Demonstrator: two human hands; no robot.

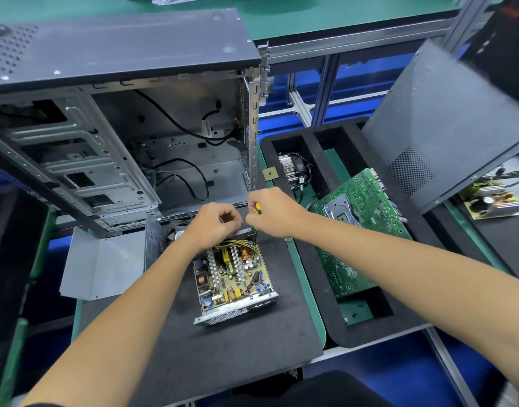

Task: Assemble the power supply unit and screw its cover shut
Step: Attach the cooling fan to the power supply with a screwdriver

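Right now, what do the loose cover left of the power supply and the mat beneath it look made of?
Cover: apparently bare sheet metal, dull grey, thin with a crisp fold and small edge holes. Mat: probably rubber or foam, matte black, scuffed, without shine.

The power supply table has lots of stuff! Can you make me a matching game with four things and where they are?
Things:
1. screwdriver
2. power supply unit
3. motherboard
4. cooler fan

Places:
A. open, on the black mat
B. leaning in the foam tray
C. gripped in the right hand
D. in a foam tray slot behind the motherboard

Pairs: 1-C, 2-A, 3-B, 4-D
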